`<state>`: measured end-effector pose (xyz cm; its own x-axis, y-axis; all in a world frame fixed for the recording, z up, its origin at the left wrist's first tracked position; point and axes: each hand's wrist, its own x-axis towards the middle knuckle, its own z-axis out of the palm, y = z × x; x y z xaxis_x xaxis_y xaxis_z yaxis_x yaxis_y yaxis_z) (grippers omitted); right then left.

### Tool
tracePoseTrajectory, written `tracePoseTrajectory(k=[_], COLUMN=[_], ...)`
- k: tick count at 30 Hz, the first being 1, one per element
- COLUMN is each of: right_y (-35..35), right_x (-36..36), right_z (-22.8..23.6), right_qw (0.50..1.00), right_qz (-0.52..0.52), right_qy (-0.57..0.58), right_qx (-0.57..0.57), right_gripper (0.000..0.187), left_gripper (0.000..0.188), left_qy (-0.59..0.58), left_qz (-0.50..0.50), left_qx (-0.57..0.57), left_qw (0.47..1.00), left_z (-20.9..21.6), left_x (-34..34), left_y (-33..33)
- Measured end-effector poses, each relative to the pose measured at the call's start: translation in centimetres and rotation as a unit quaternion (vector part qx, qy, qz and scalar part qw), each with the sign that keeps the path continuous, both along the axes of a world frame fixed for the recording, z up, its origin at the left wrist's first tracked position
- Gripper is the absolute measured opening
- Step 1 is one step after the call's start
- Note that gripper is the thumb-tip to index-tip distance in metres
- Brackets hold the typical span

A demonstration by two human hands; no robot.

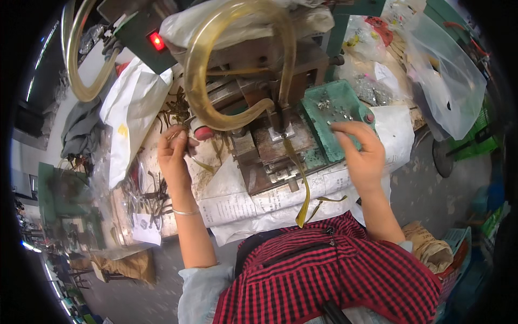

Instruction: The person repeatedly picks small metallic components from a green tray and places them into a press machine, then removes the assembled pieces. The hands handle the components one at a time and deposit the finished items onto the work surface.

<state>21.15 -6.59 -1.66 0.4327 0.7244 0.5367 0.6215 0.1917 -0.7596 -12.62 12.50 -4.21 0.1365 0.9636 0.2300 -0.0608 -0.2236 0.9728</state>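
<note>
My left hand (pixel 174 151) is held with curled fingers left of the machine, beside a round red button (pixel 204 133); whatever sits between the fingertips is too small to make out. Over the edge of a green tray (pixel 318 108) of small shiny metal pieces (pixel 337 110), my right hand (pixel 365 156) brings thumb and forefinger close together. A tiny bright bit shows at its fingertip, too small to name. Between the hands stands a bench press (pixel 280 151). An olive strap (pixel 302 186) runs from under its tool toward me, its free end hanging over white paper.
A thick yellowish hose (pixel 197 70) loops in front of the press. Dark straps (pixel 175 110) lie in a heap at the left, near a white sack (pixel 135 108). Clear plastic bags (pixel 448 81) hang at the right. A red lamp (pixel 156 40) glows on a green box.
</note>
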Motion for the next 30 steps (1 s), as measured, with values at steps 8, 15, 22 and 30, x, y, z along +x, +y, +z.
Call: tracePoseTrajectory(k=[8, 15, 22, 30], right_y=[5.6, 5.2, 1.6, 5.0], right_x=[-5.8, -7.0, -6.6, 4.7], right_z=[1.5, 2.2, 5.0, -3.0], right_qw=[0.976, 0.926, 0.941, 0.989], right_qz=[0.069, 0.148, 0.209, -0.105], right_qy=[0.192, 0.34, 0.265, 0.086], right_qx=[0.077, 0.073, 0.008, 0.053], right_gripper=[0.026, 0.042, 0.061, 0.045], left_gripper=[0.027, 0.017, 0.024, 0.03], left_qy=[0.01, -0.034, 0.24, 0.253], left_qz=[0.115, 0.156, 0.026, -0.002], left_qx=[-0.129, 0.144, 0.536, 0.608], left_qw=[0.985, 0.977, 0.809, 0.753], left_z=[-2.6, 5.1, 7.5, 5.4], left_x=[3.0, 7.0, 9.4, 13.5], left_y=[-3.4, -8.6, -12.3, -10.7])
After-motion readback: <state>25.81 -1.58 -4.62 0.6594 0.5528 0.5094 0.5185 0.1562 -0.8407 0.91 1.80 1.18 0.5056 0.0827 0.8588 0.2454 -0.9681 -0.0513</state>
